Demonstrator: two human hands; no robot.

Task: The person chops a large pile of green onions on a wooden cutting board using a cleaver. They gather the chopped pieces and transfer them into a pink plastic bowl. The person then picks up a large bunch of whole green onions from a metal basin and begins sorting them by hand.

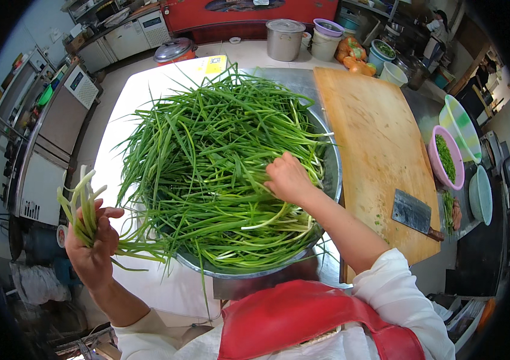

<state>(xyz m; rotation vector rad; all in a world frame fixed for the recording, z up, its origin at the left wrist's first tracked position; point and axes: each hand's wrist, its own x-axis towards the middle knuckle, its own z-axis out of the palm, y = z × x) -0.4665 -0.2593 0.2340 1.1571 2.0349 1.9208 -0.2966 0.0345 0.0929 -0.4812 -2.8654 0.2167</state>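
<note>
A wide metal basin [337, 168] is heaped with long green scallions [210, 148], their leaves spilling over its left rim. My left hand [95, 240] is raised to the left of the basin, its fingers around a small bunch of scallions [84, 211]. The pale root ends of that bunch point up, while its green leaves trail right toward the heap. Over the right part of the pile, my right hand [287, 177] has its fingers curled into the scallions. Some stems lie at its fingertips, but the inside of the grip is hidden.
A wooden cutting board [372, 135] lies right of the basin, with a cleaver [411, 211] on it. Beyond it are a pink basket [458, 173] of chopped greens and a light-green basket [480, 195]. A steel pot [285, 40] stands on the floor. A person [437, 38] is far back.
</note>
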